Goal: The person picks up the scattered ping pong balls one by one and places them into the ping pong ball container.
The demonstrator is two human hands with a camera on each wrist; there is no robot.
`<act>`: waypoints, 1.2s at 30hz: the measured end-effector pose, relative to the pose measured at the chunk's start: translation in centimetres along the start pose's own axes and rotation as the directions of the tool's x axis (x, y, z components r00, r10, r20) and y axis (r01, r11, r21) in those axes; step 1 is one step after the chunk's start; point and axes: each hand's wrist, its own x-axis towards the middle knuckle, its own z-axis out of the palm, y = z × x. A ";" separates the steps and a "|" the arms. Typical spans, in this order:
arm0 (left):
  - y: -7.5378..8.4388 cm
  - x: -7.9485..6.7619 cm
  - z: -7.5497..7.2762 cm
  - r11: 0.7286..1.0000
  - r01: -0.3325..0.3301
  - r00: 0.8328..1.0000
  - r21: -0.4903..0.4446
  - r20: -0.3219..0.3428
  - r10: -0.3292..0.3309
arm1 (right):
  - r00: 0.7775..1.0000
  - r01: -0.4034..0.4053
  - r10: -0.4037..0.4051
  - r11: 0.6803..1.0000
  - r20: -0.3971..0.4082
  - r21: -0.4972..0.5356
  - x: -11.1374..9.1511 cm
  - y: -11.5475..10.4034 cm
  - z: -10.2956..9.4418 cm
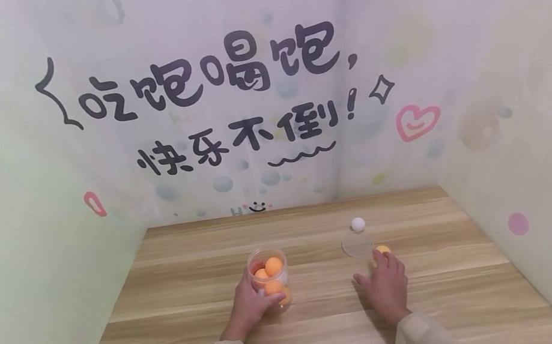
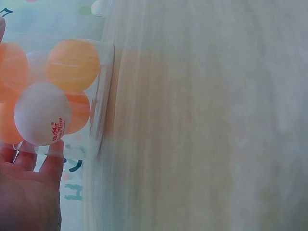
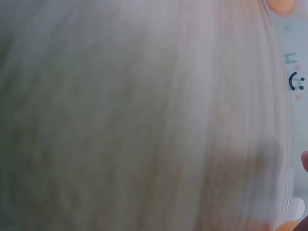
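A clear plastic jar stands upright with its top uncovered, and several orange and white table tennis balls are inside. My left hand grips this jar from the left, thumb across the near side. In the left wrist view, fingers of the left hand lie against the jar, beside a white ball with red print. On the right, my right hand reaches over an orange ball on the table, thumb spread away from the fingers. Whether the fingertips touch that ball is hidden.
A thin clear round lid lies flat left of the loose orange ball. Behind the lid is a white ball. The wooden table meets printed walls at the back and both sides.
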 end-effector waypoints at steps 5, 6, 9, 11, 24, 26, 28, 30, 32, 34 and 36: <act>-0.1 0.0 0.0 1.000 0.003 1.000 0.004 -0.003 -0.003 | 1.000 -0.012 0.011 1.000 0.019 0.015 -0.1 -0.2 0.0; -0.1 0.0 0.0 1.000 0.002 1.000 0.004 -0.004 -0.002 | 1.000 -0.015 0.014 1.000 0.020 0.019 -0.1 -0.2 0.0; -0.2 0.0 0.0 1.000 -0.003 1.000 0.005 -0.003 0.003 | 1.000 -0.015 0.015 0.999 0.018 0.029 -0.2 -0.3 0.0; -0.3 0.0 0.0 1.000 -0.003 1.000 0.006 -0.001 0.003 | 1.000 -0.011 0.011 0.999 0.009 0.040 -0.2 -0.4 0.0; 0.2 0.0 0.0 1.000 0.004 1.000 0.007 0.001 -0.004 | 1.000 -0.012 0.010 0.997 0.028 0.081 -0.2 -0.6 0.4; 0.2 -0.1 0.0 1.000 0.003 1.000 0.006 0.002 -0.003 | 0.999 -0.012 0.009 0.996 0.040 0.087 -0.2 -0.7 0.4; 0.2 -0.1 0.0 1.000 0.001 1.000 0.004 0.002 -0.001 | 0.999 -0.010 0.005 0.995 0.050 0.098 -0.2 -0.7 0.4; 0.1 0.0 0.0 1.000 -0.001 1.000 0.001 0.002 0.001 | 0.998 -0.012 0.006 0.994 0.057 0.111 -0.3 -0.8 0.4; 0.0 0.0 0.0 1.000 -0.002 1.000 0.001 0.001 0.002 | 0.998 -0.010 0.003 0.992 0.060 0.122 -0.4 -0.9 0.4; 0.0 0.0 0.0 1.000 -0.004 1.000 -0.001 0.001 0.004 | 0.998 -0.009 0.001 0.992 0.066 0.126 -0.4 -1.0 0.5; 0.1 0.0 0.0 1.000 -0.005 1.000 -0.004 0.001 0.005 | 0.997 -0.004 -0.006 0.992 0.072 0.127 -0.5 -1.0 0.5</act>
